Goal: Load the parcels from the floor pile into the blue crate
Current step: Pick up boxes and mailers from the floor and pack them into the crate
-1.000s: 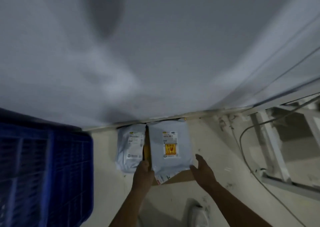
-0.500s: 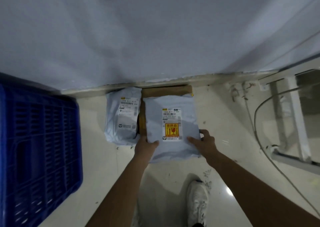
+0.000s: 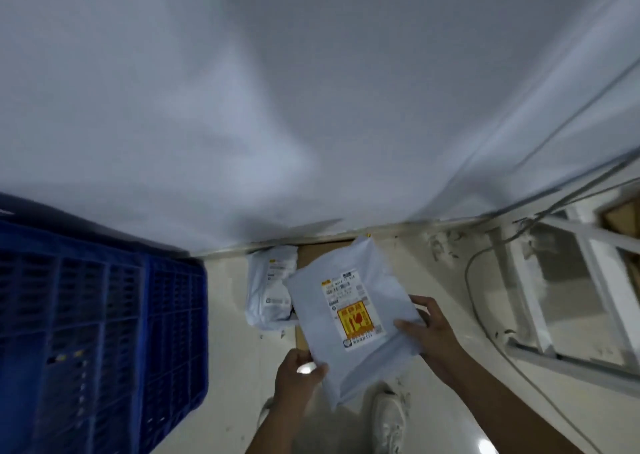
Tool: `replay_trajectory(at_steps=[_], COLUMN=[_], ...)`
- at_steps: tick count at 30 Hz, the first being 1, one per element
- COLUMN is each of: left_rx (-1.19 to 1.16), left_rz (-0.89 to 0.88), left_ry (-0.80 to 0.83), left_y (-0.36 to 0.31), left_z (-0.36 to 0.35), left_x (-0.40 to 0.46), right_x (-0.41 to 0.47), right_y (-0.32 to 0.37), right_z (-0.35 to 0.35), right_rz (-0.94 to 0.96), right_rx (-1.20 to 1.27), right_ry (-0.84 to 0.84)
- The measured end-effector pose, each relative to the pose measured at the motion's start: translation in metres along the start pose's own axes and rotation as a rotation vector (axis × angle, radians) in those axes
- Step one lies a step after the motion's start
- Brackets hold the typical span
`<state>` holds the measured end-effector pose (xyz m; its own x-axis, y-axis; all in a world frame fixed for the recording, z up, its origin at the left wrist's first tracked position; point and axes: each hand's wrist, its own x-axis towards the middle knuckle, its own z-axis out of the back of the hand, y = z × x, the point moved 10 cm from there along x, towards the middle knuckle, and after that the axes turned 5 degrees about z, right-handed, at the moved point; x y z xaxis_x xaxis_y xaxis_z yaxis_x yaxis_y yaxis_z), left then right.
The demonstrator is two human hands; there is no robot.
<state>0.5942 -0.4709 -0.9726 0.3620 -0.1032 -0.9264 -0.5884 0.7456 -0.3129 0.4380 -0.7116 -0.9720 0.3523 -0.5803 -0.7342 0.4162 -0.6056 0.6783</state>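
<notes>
The parcel (image 3: 349, 318) in the person's grip is a flat, pale grey plastic mailer, smooth and slightly crinkled, tilted so its top leans toward the wall; a white shipping label sits on its face with a square yellow-and-orange sticker just below. The left hand (image 3: 298, 377) pinches the mailer's near left corner, thumb on top and fingers curled underneath. The right hand (image 3: 427, 332) clasps the right edge, thumb lying across the front and fingers wrapped behind. The mailer hangs between the two hands, above the floor (image 3: 228, 349), which is glossy, cream-coloured and scuffed with dark specks. Under and beyond it lies a flat brown cardboard piece (image 3: 313, 256) against the base of the wall, and just left of that a second mailer (image 3: 270, 290), puffier and rumpled, rests on the floor with its own white label. Well off to the left stands the blue crate (image 3: 104, 332), hard plastic with a lattice of rectangular slots in its walls. A white sneaker (image 3: 388, 419) shows below the mailer, and a thin grey cable (image 3: 471, 280) loops across the floor at right beside a white metal frame (image 3: 526, 301).
</notes>
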Motion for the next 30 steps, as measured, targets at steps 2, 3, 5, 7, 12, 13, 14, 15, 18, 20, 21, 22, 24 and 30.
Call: replay_trajectory(at_steps=[2,3,5,7,12,13,14,15,18,20,21,22,24,30], left_rx=[-0.023,-0.044,-0.097,-0.200,-0.436,-0.450,-0.463,-0.486,-0.457,-0.441,-0.443,-0.461,-0.522,-0.652], left_rz=[0.013,0.019,0.019,-0.009,-0.077,-0.094,-0.111,-0.119,-0.125,-0.154,-0.170,-0.194,-0.235,-0.292], left_ry=[0.035,0.067,0.126,0.132,0.130,0.132,0.137,0.149,0.234,0.254,0.250,0.236,0.189,0.033], left_y=[-0.016,-0.027,-0.053,-0.078,-0.089,-0.082,-0.076,-0.067,-0.037,-0.017,-0.006,0.004,0.026,0.094], left_z=[0.016,0.025,0.046,0.075,0.154,0.168,0.179,0.189,0.211,0.237,0.253,0.273,0.320,0.467], left_x=[-0.046,-0.069,-0.114,-0.157,-0.265,-0.283,-0.301,-0.319,-0.372,-0.395,-0.403,-0.411,-0.420,-0.450], right_x=[-0.032,-0.049,-0.083,-0.118,-0.221,-0.242,-0.262,-0.282,-0.340,-0.369,-0.384,-0.398,-0.427,-0.543], right_y=[0.034,0.054,0.094,0.135,0.220,0.233,0.243,0.250,0.265,0.267,0.268,0.265,0.251,0.177], right_z=[-0.004,-0.008,-0.016,-0.025,-0.059,-0.066,-0.073,-0.080,-0.113,-0.135,-0.147,-0.161,-0.195,-0.339], right_rz=[-0.012,-0.025,-0.025,-0.002,0.052,0.068,0.083,0.093,0.137,0.170,0.188,0.210,0.221,0.139], right_rx=[0.000,-0.010,-0.047,-0.087,-0.120,-0.125,-0.127,-0.131,-0.206,-0.260,-0.257,-0.238,-0.194,-0.151], right_ry=[0.057,0.102,0.189,0.268,0.422,0.451,0.477,0.508,0.608,0.547,0.503,0.465,0.393,0.505])
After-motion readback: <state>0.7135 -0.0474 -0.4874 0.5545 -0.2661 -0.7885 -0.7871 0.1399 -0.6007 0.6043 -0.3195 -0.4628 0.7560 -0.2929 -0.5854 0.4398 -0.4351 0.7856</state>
